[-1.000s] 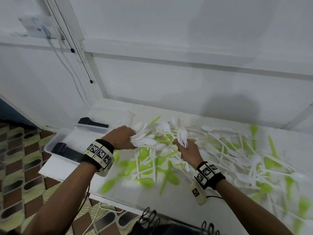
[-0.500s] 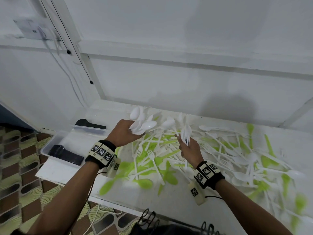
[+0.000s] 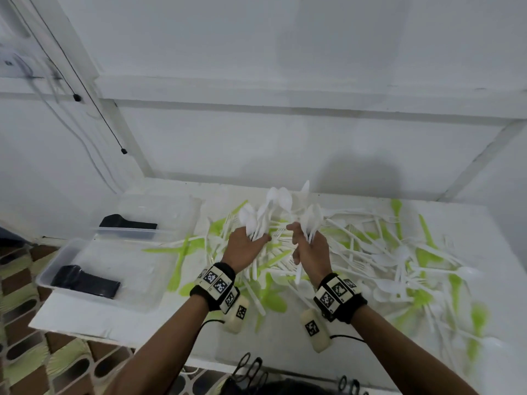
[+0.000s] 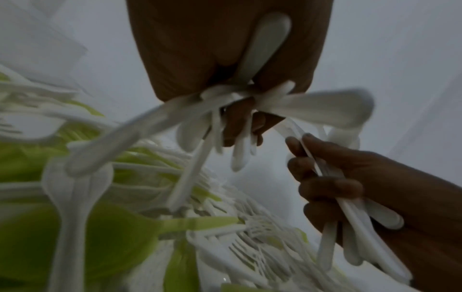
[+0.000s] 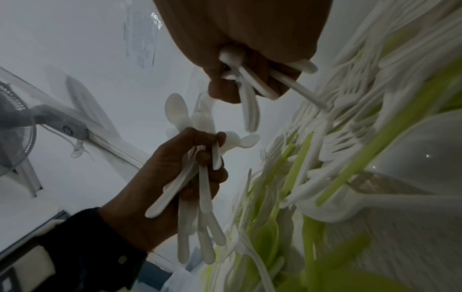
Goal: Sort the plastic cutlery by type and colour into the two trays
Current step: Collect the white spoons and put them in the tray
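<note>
Gripped by their handles, two bunches of white spoons (image 3: 263, 216) are held by the left hand (image 3: 244, 249) and right hand (image 3: 309, 249), bowls pointing up and away, above the cutlery pile (image 3: 370, 252).

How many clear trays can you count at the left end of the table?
2. The near tray sits at the table's left front edge; the far tray lies right behind it, toward the wall. Each holds a stack of black cutlery.
</note>
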